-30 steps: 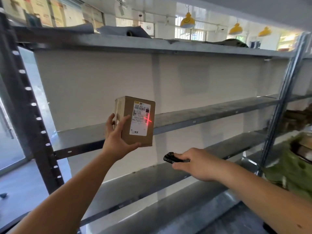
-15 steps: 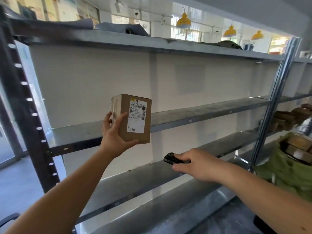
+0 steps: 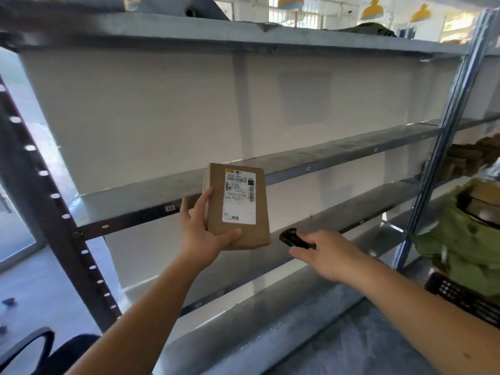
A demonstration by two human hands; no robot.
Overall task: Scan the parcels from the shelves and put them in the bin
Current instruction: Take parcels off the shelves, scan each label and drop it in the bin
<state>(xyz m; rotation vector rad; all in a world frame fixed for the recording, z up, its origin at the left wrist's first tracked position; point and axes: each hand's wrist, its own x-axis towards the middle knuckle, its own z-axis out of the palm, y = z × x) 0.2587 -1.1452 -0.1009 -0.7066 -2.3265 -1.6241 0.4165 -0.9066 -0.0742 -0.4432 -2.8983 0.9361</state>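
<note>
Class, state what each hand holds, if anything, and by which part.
Left hand grips the box at its lower left corner, thumb across the bottom front. Right hand holds the scanner by its rear.

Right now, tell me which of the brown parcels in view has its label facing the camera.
The cardboard parcel held by the left hand: its white label faces the camera. The parcels on the right-hand shelf show no readable label.
</note>
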